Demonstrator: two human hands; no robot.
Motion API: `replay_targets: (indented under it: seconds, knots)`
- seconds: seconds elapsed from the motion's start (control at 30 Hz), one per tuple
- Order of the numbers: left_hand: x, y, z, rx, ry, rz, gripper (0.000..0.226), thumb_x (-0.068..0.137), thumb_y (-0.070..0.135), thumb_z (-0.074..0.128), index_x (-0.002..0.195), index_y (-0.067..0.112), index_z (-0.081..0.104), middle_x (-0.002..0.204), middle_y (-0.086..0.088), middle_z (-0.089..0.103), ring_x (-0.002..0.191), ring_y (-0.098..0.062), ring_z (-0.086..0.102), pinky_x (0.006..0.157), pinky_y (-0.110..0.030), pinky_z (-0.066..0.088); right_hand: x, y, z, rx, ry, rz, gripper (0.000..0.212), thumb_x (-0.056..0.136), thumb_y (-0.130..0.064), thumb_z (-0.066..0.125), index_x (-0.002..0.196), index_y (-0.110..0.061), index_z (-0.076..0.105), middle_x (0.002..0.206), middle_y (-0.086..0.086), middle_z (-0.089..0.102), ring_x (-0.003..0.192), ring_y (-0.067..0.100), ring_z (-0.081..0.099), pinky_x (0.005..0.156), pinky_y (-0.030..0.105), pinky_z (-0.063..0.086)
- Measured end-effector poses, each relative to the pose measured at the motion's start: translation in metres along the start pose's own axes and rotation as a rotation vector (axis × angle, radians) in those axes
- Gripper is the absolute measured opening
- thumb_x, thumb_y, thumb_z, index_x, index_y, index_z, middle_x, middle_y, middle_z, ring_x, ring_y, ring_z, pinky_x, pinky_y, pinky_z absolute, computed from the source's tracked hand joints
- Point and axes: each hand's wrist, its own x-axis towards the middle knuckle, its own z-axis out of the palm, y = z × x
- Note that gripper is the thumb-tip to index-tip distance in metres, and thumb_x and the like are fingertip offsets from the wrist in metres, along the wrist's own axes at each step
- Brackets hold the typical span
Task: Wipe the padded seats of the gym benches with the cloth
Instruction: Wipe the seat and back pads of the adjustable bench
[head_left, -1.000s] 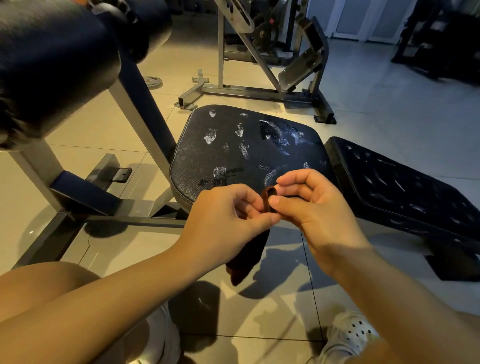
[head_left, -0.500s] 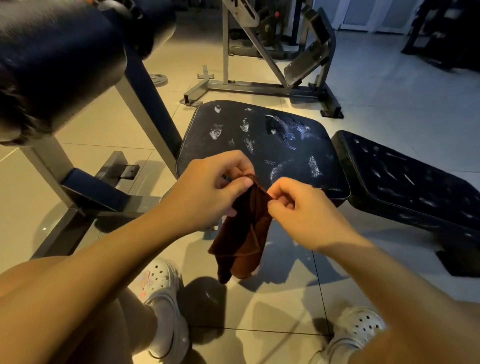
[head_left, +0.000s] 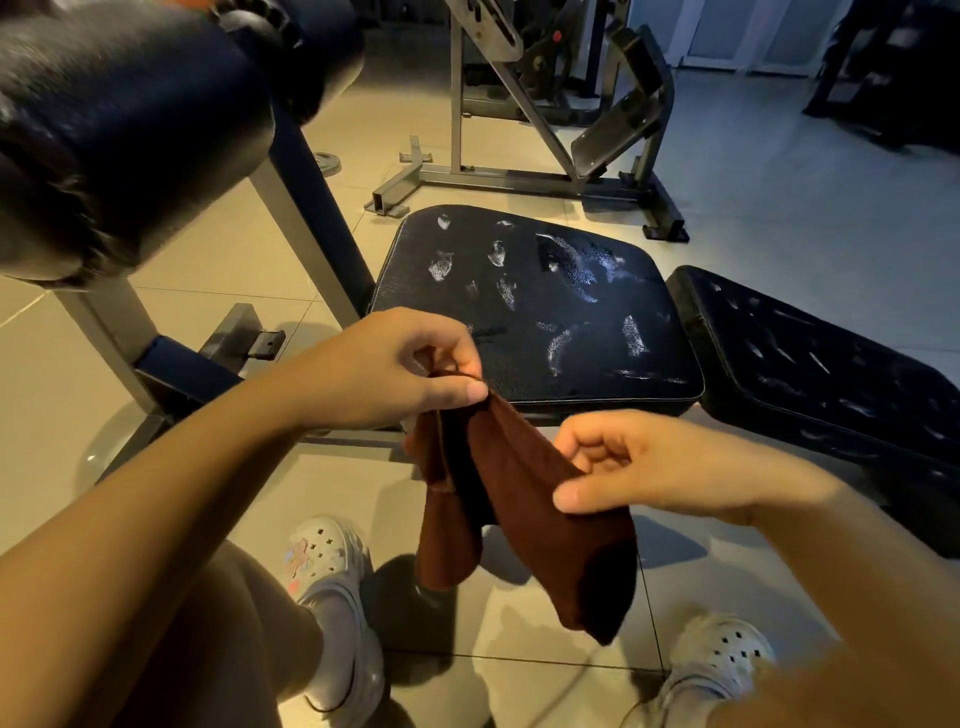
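Observation:
A dark brown cloth (head_left: 514, 499) hangs in front of me, held by both hands just short of the bench. My left hand (head_left: 395, 369) pinches its upper corner between thumb and fingers. My right hand (head_left: 634, 467) pinches the cloth's edge lower and to the right, so the fabric stretches between them. Behind the hands lies the black padded seat (head_left: 540, 306), marked with pale wet smears. A second black pad (head_left: 821, 364) adjoins it on the right, also streaked.
A large black roller pad (head_left: 114, 124) on a grey steel frame (head_left: 306, 228) looms at the upper left. Another grey machine frame (head_left: 519, 176) stands on the tiled floor behind the seat. My two white clogs (head_left: 332, 587) are below the cloth.
The cloth has opened out from a small bunch to a hanging sheet. My hands have drawn apart, the right one going down and rightward. The view has dropped toward my feet.

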Motion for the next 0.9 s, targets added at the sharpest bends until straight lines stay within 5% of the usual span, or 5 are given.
replay_targets:
  seconds: [0.13,0.4,0.57,0.73,0.9]
  knots:
    - [-0.007,-0.006,-0.008,-0.052,0.05,0.068,0.02,0.081,0.047,0.058,0.086,0.028,0.064,0.089,0.018,0.061,0.094,-0.004,0.059,0.084,-0.026,0.05,-0.003,0.01,-0.005,-0.15,0.019,0.074,0.012,0.089,-0.003,0.067,0.09,-0.014,0.063,0.065,-0.015,0.057,0.06,0.002,0.045,0.061,0.016,0.04]
    - [-0.022,-0.011,-0.012,-0.215,0.106,0.163,0.021,0.081,0.046,0.058,0.091,0.029,0.064,0.108,0.011,0.061,0.109,-0.011,0.058,0.089,-0.02,0.05,-0.02,-0.003,-0.009,-0.328,0.427,-0.079,0.013,0.087,-0.009,0.069,0.083,-0.02,0.063,0.059,-0.015,0.058,0.05,0.002,0.046,0.051,0.017,0.04]
    - [-0.022,-0.007,-0.004,0.047,0.249,0.089,0.013,0.08,0.047,0.054,0.086,0.039,0.062,0.091,0.017,0.06,0.077,0.001,0.061,0.062,-0.013,0.049,-0.024,-0.004,-0.019,-0.584,0.708,-0.073,0.017,0.081,-0.024,0.075,0.076,-0.028,0.06,0.076,-0.005,0.059,0.069,0.01,0.054,0.058,0.027,0.042]
    - [-0.018,-0.001,0.005,-0.261,0.225,-0.023,0.016,0.092,0.016,0.054,0.092,0.027,0.065,0.089,0.002,0.071,0.076,-0.01,0.072,0.065,-0.018,0.057,-0.028,-0.005,-0.029,-0.619,0.661,0.007,0.019,0.082,-0.031,0.075,0.076,-0.024,0.058,0.077,-0.006,0.058,0.067,0.012,0.052,0.058,0.025,0.036]
    - [-0.016,-0.001,0.004,-0.168,0.216,0.07,0.015,0.091,0.026,0.052,0.092,0.032,0.066,0.091,0.015,0.067,0.091,-0.004,0.067,0.073,-0.015,0.054,-0.036,-0.002,-0.033,-0.555,0.65,-0.02,0.019,0.083,-0.023,0.075,0.076,-0.028,0.057,0.067,-0.003,0.057,0.057,0.009,0.049,0.052,0.017,0.038]
